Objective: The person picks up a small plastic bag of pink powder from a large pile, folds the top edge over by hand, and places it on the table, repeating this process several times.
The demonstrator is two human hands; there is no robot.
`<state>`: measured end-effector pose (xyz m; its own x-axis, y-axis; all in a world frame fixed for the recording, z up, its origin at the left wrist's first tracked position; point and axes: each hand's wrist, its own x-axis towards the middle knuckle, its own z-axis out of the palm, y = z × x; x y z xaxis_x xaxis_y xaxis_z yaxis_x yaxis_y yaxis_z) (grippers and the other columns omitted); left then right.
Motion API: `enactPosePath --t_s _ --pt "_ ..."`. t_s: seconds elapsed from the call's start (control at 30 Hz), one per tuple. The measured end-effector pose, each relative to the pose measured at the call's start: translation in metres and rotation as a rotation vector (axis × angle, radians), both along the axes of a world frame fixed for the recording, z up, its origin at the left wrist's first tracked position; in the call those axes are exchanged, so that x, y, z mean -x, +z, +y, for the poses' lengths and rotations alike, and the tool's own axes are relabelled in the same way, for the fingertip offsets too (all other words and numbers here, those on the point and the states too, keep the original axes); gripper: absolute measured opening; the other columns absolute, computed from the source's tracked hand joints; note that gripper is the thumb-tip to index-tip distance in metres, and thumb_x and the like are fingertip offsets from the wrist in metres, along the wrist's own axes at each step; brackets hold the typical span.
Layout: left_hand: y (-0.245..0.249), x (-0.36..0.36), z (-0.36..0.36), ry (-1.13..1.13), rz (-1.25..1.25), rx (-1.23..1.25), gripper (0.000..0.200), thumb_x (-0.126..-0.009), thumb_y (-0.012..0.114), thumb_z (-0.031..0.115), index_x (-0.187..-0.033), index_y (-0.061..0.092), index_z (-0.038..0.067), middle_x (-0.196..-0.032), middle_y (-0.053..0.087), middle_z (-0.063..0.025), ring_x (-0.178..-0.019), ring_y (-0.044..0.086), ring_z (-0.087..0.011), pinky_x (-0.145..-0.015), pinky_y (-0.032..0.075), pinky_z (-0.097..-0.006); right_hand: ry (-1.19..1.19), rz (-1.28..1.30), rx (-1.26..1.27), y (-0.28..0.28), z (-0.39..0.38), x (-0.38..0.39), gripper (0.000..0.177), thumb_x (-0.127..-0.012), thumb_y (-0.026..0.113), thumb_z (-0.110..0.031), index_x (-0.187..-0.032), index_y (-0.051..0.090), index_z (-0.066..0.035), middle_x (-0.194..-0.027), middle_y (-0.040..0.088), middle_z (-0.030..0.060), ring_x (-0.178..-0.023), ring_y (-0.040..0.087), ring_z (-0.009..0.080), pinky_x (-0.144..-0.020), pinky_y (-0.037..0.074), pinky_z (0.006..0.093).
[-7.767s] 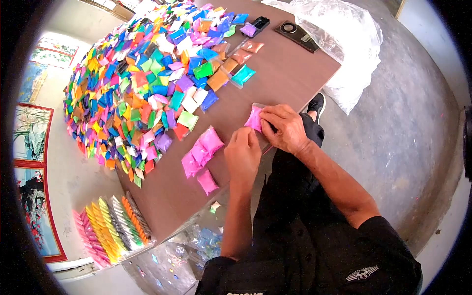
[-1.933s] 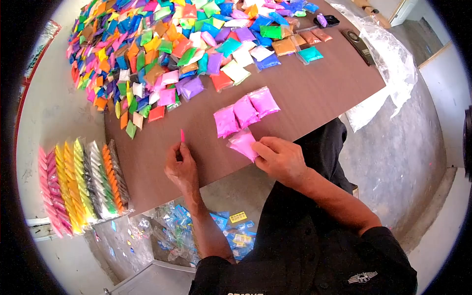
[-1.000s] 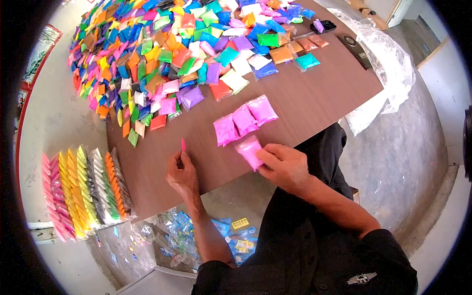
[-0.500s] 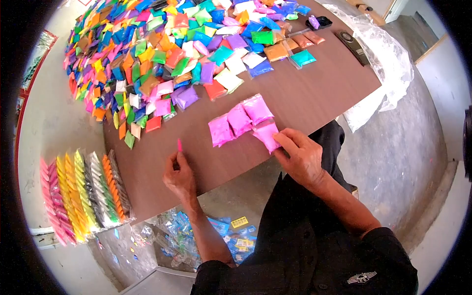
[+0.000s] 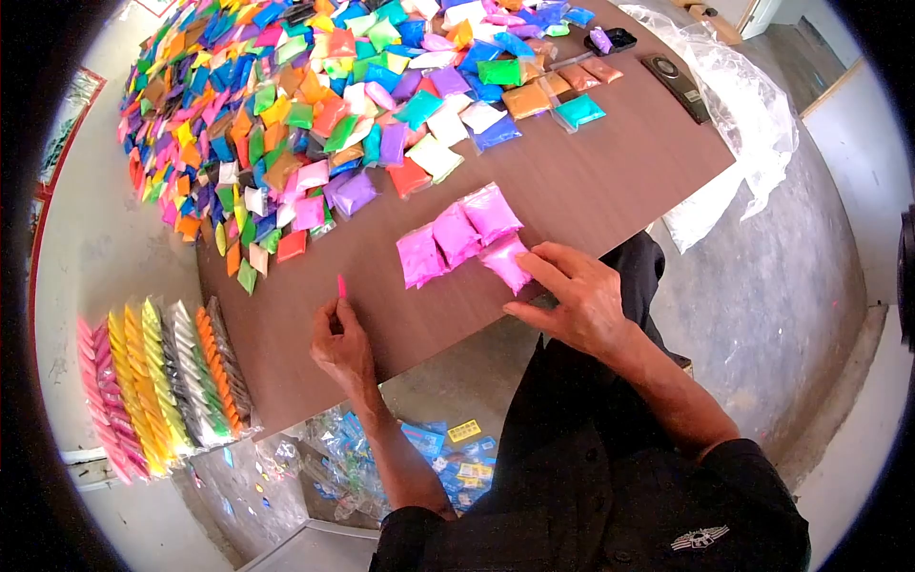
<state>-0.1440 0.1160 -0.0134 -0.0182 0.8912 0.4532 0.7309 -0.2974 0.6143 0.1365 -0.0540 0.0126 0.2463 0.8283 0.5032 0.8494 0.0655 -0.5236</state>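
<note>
Several bright pink packets (image 5: 457,234) lie joined or close together near the table's front edge. At the lowest pink packet (image 5: 506,259) is my right hand (image 5: 577,297), its forefinger by the packet's right side and its thumb held apart, so the hand is open. My left hand (image 5: 341,345) is closed at the left, pinching a thin pink piece (image 5: 342,286) that sticks up above the fingertips. The rest of that piece is hidden by the fingers.
A large heap of coloured packets (image 5: 315,114) covers the back left of the brown table (image 5: 610,172). Striped packed bundles (image 5: 162,381) stand at the left edge. A dark device (image 5: 675,86) and clear plastic sheeting (image 5: 753,114) are at the right; wrappers (image 5: 429,448) lie on the floor.
My right thumb has opened away from the lowest pink packet, which the fingers pinched before. My left hand keeps the thin pink piece, now a little lower left in view.
</note>
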Motion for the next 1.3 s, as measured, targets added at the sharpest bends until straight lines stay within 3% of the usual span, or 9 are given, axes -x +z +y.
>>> enactPosePath --t_s 0.23,0.33,0.4,0.53,0.6,1.1,1.3 --pt "0.003 -0.001 -0.001 -0.014 0.023 -0.008 0.013 -0.092 0.071 0.01 -0.097 0.073 -0.001 -0.074 0.069 -0.0112 -0.065 0.064 -0.0156 -0.061 0.051 -0.0327 -0.027 0.022 -0.008 -0.007 0.005 -0.001 0.048 -0.077 0.084 -0.036 -0.114 0.068 -0.011 -0.103 0.069 0.0096 -0.086 0.071 0.0277 -0.07 0.058 0.0375" --pt "0.003 -0.001 0.0 -0.018 0.017 -0.017 0.012 -0.092 0.07 0.01 -0.097 0.073 -0.001 -0.073 0.069 -0.0106 -0.065 0.063 -0.0149 -0.06 0.051 -0.032 -0.063 0.031 -0.024 -0.009 0.006 -0.001 0.043 -0.079 0.082 -0.032 -0.113 0.069 -0.01 -0.103 0.07 0.0085 -0.085 0.072 0.027 -0.07 0.059 0.0368" --pt "0.002 0.0 0.0 -0.019 0.017 -0.023 0.012 -0.092 0.07 0.01 -0.097 0.073 -0.001 -0.073 0.069 -0.0103 -0.065 0.063 -0.0145 -0.06 0.05 -0.0316 -0.079 0.094 0.014 -0.004 0.004 -0.001 0.038 -0.077 0.084 -0.023 -0.108 0.071 -0.005 -0.107 0.072 0.0135 -0.088 0.073 0.027 -0.073 0.06 0.0349" --pt "0.001 0.0 0.0 -0.02 0.015 -0.029 0.012 -0.092 0.071 0.011 -0.096 0.073 0.0 -0.072 0.069 -0.0101 -0.064 0.063 -0.0149 -0.059 0.05 -0.0316 -0.081 0.119 0.025 -0.001 0.004 -0.003 0.038 -0.078 0.083 -0.021 -0.11 0.072 -0.005 -0.108 0.071 0.0137 -0.087 0.073 0.0269 -0.072 0.06 0.0342" --pt "0.0 0.0 0.001 -0.021 0.019 -0.036 0.012 -0.092 0.071 0.011 -0.096 0.073 0.0 -0.072 0.069 -0.0101 -0.063 0.063 -0.0152 -0.059 0.051 -0.0319 -0.057 0.124 0.018 -0.001 0.003 -0.003 0.039 -0.081 0.08 -0.028 -0.113 0.069 -0.011 -0.107 0.07 0.009 -0.087 0.072 0.0271 -0.071 0.059 0.0365" --pt "0.003 0.002 0.002 -0.011 0.027 -0.007 0.011 -0.09 0.071 0.011 -0.095 0.073 0.0 -0.075 0.07 -0.0105 -0.066 0.065 -0.0167 -0.062 0.052 -0.0331 -0.242 0.138 0.122 -0.007 0.006 0.022 0.038 -0.08 0.081 -0.027 -0.113 0.07 -0.013 -0.099 0.066 0.008 -0.076 0.069 0.0249 -0.06 0.056 0.0367" --pt "-0.011 0.012 0.008 0.01 0.094 -0.039 0.01 -0.09 0.071 0.011 -0.095 0.073 0.002 -0.076 0.07 -0.013 -0.066 0.067 -0.0205 -0.062 0.053 -0.0358 -0.238 0.11 0.081 -0.009 0.003 0.021 0.043 -0.078 0.083 -0.031 -0.115 0.07 -0.013 -0.103 0.066 0.0064 -0.077 0.07 0.0234 -0.061 0.057 0.0352"
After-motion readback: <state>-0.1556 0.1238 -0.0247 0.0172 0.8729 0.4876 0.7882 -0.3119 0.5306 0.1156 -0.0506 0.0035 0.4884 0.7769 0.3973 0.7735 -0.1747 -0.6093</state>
